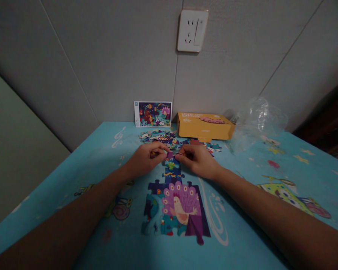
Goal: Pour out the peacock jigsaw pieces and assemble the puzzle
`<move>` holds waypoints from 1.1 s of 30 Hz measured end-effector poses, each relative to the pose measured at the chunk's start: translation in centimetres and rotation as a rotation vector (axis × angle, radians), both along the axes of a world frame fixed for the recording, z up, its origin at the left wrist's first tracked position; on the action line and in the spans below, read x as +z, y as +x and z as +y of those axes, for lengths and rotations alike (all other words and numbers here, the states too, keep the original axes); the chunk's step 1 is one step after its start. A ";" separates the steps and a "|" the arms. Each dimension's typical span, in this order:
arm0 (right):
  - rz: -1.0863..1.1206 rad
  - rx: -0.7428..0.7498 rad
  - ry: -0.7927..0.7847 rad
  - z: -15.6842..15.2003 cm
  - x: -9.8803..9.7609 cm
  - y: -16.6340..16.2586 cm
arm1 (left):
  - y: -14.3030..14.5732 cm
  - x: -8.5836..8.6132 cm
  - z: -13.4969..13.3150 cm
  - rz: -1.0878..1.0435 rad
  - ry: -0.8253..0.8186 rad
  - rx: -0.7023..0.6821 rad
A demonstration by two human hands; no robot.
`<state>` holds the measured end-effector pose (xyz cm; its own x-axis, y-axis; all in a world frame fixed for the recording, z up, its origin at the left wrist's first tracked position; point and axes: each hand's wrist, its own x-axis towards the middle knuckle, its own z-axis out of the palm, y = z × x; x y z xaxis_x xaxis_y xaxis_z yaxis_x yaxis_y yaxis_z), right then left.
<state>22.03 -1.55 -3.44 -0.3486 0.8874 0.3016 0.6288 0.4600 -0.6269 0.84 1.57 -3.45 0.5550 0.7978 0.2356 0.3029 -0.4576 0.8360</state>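
Note:
A partly joined jigsaw [177, 208] with a pink peacock lies on the blue printed tabletop [242, 210] in front of me. A narrow column of joined pieces runs from it toward my hands. My left hand [146, 157] is curled, fingers pinched on a small puzzle piece. My right hand [195, 157] is also pinched on a small piece [170, 154] between the two hands, at the top of that column. Loose pieces [160, 137] are heaped just beyond my fingers.
A yellow cardboard box [204, 126] lies against the wall. The reference picture card [153, 114] leans upright to its left. A crumpled clear plastic bag [256, 122] sits at the right. A wall socket [192, 30] is above.

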 end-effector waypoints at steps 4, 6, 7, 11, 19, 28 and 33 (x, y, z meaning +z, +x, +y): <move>0.070 -0.037 -0.008 0.0 -0.1 -0.1 | 0.2 -0.1 -0.2 0.038 0.031 -0.026; 0.121 -0.053 -0.015 0.0 -0.2 -0.1 | 0.3 0.0 -0.4 0.072 0.070 -0.038; 0.136 -0.054 -0.017 0.0 -0.2 -0.2 | 0.3 0.0 -0.5 0.086 0.086 -0.045; 0.159 -0.045 -0.029 0.1 -0.2 -0.4 | 0.1 0.4 -0.6 0.085 0.069 -0.069; 0.196 -0.041 -0.043 0.2 -0.3 -0.3 | 0.0 0.6 -0.6 0.063 0.007 -0.114; 0.227 -0.096 -0.001 0.2 -0.1 -0.2 | -0.1 0.0 0.0 -0.023 -0.004 -0.038; 0.250 -0.110 -0.010 0.3 -0.3 -0.2 | -0.1 0.1 0.2 -0.026 -0.014 -0.049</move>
<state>21.81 -1.23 -3.74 -0.1657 0.9193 0.3569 0.4995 0.3902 -0.7734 0.71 1.81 -3.33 0.5876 0.7728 0.2399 0.2580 -0.4599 0.8497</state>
